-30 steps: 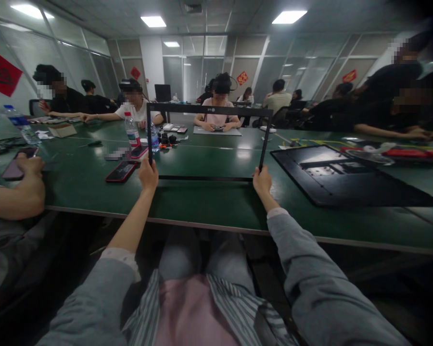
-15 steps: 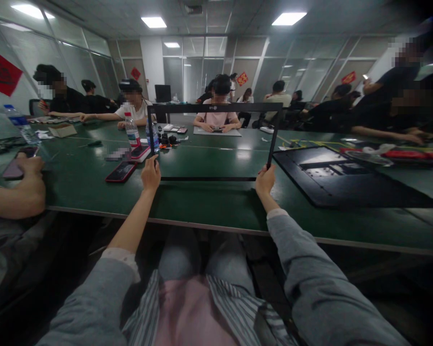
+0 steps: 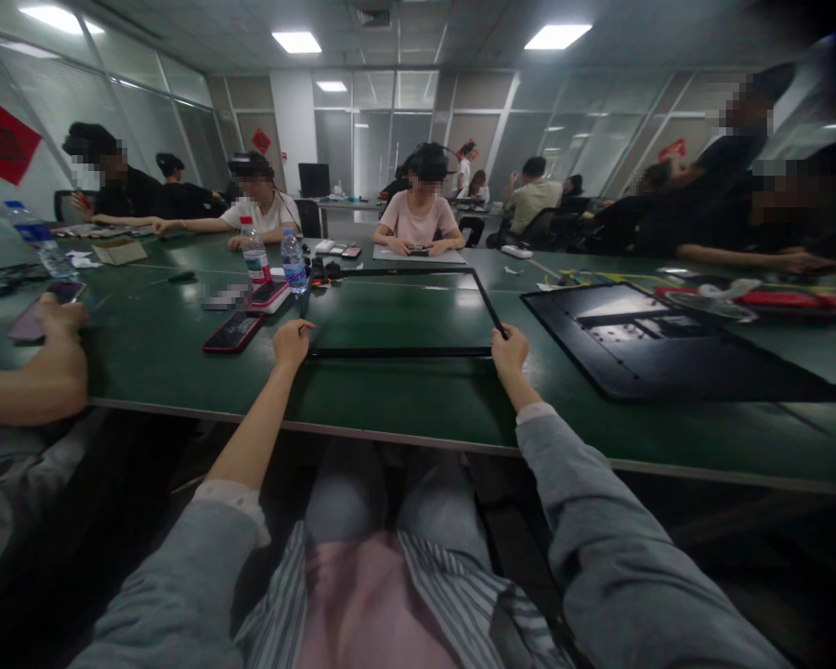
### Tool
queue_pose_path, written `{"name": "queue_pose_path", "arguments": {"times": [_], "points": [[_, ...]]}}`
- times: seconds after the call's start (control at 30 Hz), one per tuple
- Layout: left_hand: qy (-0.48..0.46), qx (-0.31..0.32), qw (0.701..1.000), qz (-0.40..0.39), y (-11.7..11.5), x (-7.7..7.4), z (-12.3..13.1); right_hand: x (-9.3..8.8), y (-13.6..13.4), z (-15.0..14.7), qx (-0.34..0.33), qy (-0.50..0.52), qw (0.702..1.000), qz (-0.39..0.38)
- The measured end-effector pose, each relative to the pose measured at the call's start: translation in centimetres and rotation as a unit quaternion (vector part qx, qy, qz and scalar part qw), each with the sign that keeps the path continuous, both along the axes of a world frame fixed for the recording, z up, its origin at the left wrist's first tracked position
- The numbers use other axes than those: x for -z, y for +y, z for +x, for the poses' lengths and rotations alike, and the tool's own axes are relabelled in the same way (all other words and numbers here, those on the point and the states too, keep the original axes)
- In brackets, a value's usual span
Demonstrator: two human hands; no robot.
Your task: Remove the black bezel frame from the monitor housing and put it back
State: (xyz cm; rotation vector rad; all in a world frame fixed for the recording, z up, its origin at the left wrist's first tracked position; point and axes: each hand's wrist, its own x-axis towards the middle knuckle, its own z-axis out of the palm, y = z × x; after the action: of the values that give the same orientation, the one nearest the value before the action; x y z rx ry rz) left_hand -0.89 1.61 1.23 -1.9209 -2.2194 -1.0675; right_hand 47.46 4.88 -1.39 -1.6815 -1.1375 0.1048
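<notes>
A thin black rectangular frame (image 3: 400,352) lies nearly flat on the green table (image 3: 404,400) in front of me. My left hand (image 3: 291,342) grips its near left corner. My right hand (image 3: 509,352) pinches the right side bar near the near right corner. Both hands are closed on the frame. My grey sleeves reach forward from the bottom of the view.
A large black back panel (image 3: 655,339) lies to the right. Two phones (image 3: 233,331), two water bottles (image 3: 254,251) and small parts sit to the left. A neighbour's hand (image 3: 59,339) holds a phone at the far left. Several people sit around the table.
The frame stood upright on its near edge a second ago. I have tipped its top edge away and down, so it now lies almost flat on the table.
</notes>
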Motion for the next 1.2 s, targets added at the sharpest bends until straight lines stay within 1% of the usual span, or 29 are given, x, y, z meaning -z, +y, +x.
{"name": "queue_pose_path", "arguments": {"times": [0.1,0.2,0.37,0.5,0.57,0.67,0.77,0.93,1.07,1.2], "points": [[-0.007,-0.005,0.999,-0.050,0.7,0.6,-0.4,0.7,0.7,0.5,0.006,0.030,0.999,-0.015],[-0.009,-0.006,0.998,-0.064,1.2,1.1,-0.7,1.3,1.1,0.9,0.008,0.051,0.998,-0.021],[-0.016,0.002,0.998,-0.054,1.6,1.3,-1.0,1.5,1.2,1.0,0.008,0.074,0.997,-0.014],[-0.007,0.017,1.000,-0.011,1.8,1.6,-1.1,1.1,0.9,0.8,0.015,0.087,0.996,-0.013],[0.008,0.039,0.999,0.010,1.8,1.8,-1.0,0.9,0.6,0.6,0.016,0.091,0.996,-0.010],[0.032,0.096,0.994,0.037,1.7,2.1,-0.6,0.6,0.2,0.3,0.021,0.099,0.995,-0.005],[0.036,0.149,0.987,0.038,1.8,2.6,-0.4,0.3,-0.1,0.2,0.026,0.109,0.994,0.002],[0.017,0.212,0.976,0.038,2.3,2.9,-0.4,0.1,-0.2,0.3,0.023,0.126,0.992,0.011],[0.018,0.244,0.969,0.031,2.6,3.1,-0.5,0.2,0.1,0.3,0.008,0.135,0.991,0.009],[0.028,0.249,0.968,0.025,2.6,3.3,-0.6,0.3,0.3,0.1,-0.029,0.140,0.990,0.015]]}}
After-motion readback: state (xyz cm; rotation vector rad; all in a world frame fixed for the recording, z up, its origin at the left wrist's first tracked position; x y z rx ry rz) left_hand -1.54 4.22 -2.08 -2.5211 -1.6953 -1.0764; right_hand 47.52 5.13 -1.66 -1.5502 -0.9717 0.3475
